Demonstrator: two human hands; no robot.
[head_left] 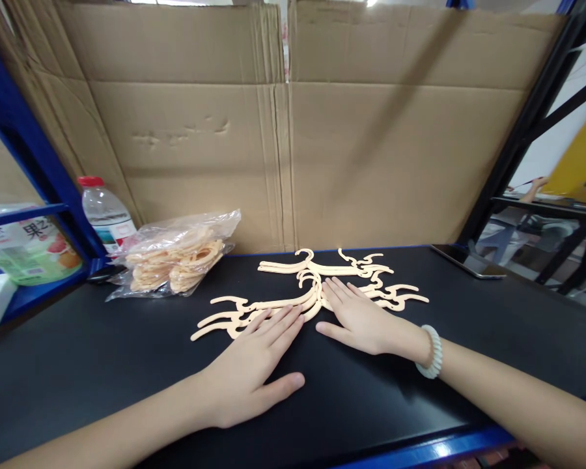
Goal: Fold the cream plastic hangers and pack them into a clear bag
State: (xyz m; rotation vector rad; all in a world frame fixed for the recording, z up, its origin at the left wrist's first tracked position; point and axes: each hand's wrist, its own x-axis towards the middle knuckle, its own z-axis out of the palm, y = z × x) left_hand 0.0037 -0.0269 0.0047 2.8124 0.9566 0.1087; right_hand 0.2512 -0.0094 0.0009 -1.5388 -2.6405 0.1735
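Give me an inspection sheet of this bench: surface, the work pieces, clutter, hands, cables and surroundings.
Surface: black tabletop with a blue front edge.
Work pieces: cream flat hangers spread loose at the middle, overlapping one another.
Clutter: clear bag of hangers at left rear; water bottle behind it; phone lying flat at right rear.
Hands: left hand flat, palm down, fingertips on the near hangers; right hand flat, fingertips on the hangers, with a pale bead bracelet at the wrist. Neither grips anything.
Cables: nothing seen.
Surroundings: cardboard sheets form the back wall; blue rack post at left, black frame at right.
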